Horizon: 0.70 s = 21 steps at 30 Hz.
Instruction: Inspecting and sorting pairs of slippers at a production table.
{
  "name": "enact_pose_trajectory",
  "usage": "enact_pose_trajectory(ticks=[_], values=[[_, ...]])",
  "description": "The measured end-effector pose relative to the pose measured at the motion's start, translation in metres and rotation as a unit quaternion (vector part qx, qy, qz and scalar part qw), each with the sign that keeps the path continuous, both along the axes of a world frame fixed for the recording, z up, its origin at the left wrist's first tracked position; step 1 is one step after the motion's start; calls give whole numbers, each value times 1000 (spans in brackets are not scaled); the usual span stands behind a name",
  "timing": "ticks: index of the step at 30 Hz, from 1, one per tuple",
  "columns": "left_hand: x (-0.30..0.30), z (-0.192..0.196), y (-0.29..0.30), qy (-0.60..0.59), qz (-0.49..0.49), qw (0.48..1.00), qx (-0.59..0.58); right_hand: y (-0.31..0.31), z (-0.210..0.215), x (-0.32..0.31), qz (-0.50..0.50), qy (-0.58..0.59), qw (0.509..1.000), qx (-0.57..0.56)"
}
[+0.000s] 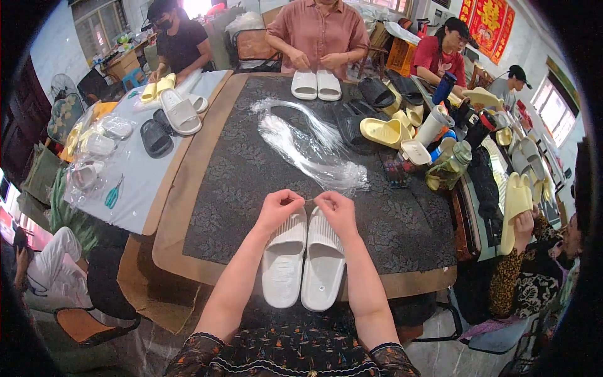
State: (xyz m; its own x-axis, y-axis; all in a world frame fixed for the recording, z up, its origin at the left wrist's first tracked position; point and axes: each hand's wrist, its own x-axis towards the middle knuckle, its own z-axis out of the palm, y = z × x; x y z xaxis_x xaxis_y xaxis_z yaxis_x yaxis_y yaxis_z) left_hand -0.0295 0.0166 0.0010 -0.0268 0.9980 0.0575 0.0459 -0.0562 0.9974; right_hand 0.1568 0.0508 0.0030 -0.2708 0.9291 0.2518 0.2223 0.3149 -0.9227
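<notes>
A pair of white slide sandals lies side by side before me, toes away: the left slide [282, 276] and the right slide [323, 283]. Over their toe ends, my left hand [279, 212] is closed in a pinch, and my right hand [338, 213] pinches just beside it. A short thin strand [308, 201] shows between the fingertips, held from both sides; its kind is too small to make out. Just beyond my hands, a long bundle of clear plastic strands [282, 141] curves across the dark patterned table mat [226, 188].
Across the table a person stands behind another white pair [316, 85]. Yellow slides [383, 131], black slides and several bottles [451, 164] crowd the right. The left table holds a grey slide [179, 112], bagged slides and teal snips [114, 193]. Other people work around.
</notes>
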Motion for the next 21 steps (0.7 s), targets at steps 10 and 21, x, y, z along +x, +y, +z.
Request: enact_pose_trajectory(ticks=[10, 21], values=[[-1, 0, -1, -12, 21, 1000, -4, 3, -4, 1, -50, 41, 997, -44], [2, 5, -2, -27, 4, 1000, -14, 4, -6, 2, -34, 4, 999, -19]])
